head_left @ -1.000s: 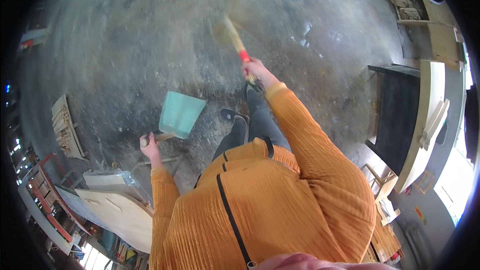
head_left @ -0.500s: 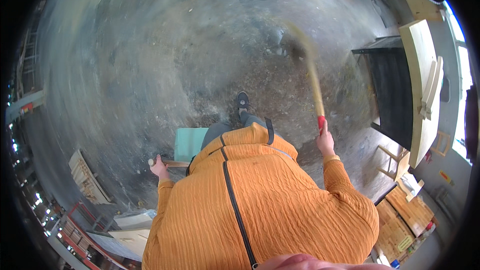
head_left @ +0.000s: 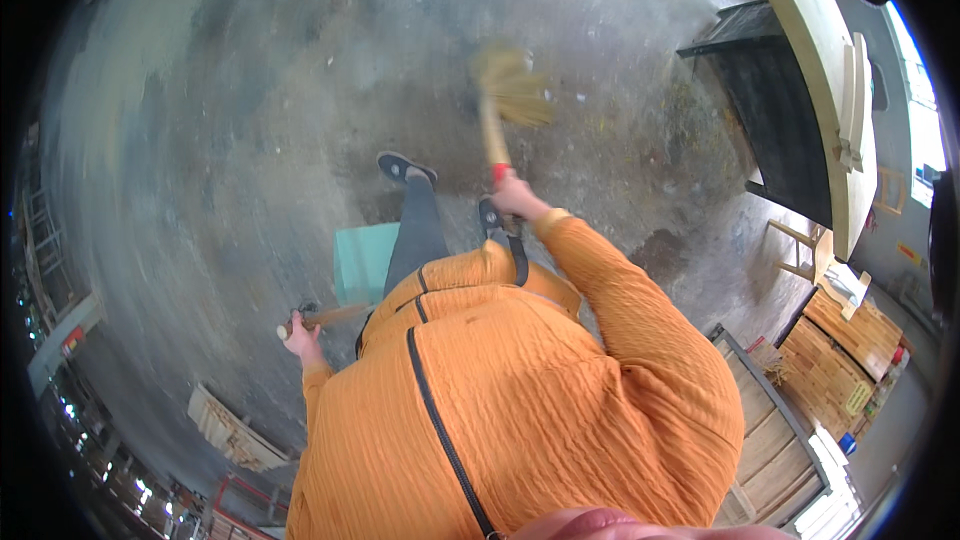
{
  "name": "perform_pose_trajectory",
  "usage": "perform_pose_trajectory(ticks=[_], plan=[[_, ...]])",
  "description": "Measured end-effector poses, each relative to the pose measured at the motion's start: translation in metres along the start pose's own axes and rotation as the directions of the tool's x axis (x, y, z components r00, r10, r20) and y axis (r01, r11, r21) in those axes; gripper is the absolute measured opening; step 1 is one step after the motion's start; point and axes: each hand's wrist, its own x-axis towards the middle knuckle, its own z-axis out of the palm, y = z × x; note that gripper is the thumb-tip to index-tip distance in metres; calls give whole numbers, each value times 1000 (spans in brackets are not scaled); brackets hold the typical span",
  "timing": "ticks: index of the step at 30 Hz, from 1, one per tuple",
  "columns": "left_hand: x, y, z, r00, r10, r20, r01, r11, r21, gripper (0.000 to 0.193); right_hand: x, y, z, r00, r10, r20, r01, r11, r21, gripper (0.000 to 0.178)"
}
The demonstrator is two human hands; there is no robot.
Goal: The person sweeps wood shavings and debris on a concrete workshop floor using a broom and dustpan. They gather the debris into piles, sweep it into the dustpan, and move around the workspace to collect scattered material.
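Note:
My right hand (head_left: 518, 197) is closed round the handle of a hand broom (head_left: 515, 90), just behind a red band. The broom's straw-coloured head points away from me over the floor, smeared by motion. Off to the left, my left hand (head_left: 303, 340) grips a wooden handle (head_left: 338, 316) near its pale end. Beyond that handle, beside my left leg, is a flat teal dustpan (head_left: 366, 262); where the handle joins it is hidden from view.
Grey stained floor (head_left: 300, 140) spreads around my feet. At the right stands a black-sided bench with a pale wooden top (head_left: 825, 100), with a wooden stool (head_left: 808, 248) nearby. Slatted wooden panels (head_left: 770, 430) lie lower right; a stack of wood (head_left: 235, 428) lies lower left.
My right hand has swung the broom leftward, in front of my body. My left foot has stepped forward and left. The left hand keeps its hold on the handle.

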Motion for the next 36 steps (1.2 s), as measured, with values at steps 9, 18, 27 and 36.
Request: perform_pose_trajectory(ticks=[9, 18, 27, 36], plan=[[93, 137, 58, 981, 139, 135, -143, 990, 21, 34, 61, -224, -65, 894, -443, 65, 444, 855, -268, 54], [101, 213, 150, 956, 202, 213, -205, 979, -6, 33, -10, -69, -148, 862, -152, -483, -47, 925, -376, 59], [28, 265, 227, 926, 312, 214, -327, 945, 35, 33, 72, 14, -294, 699, 429, -571, -405, 897, 178, 64], [-84, 302, 342, 953, 206, 224, -239, 962, 133, 32, 294, 60, -488, 773, 518, -367, -420, 851, 315, 34]])
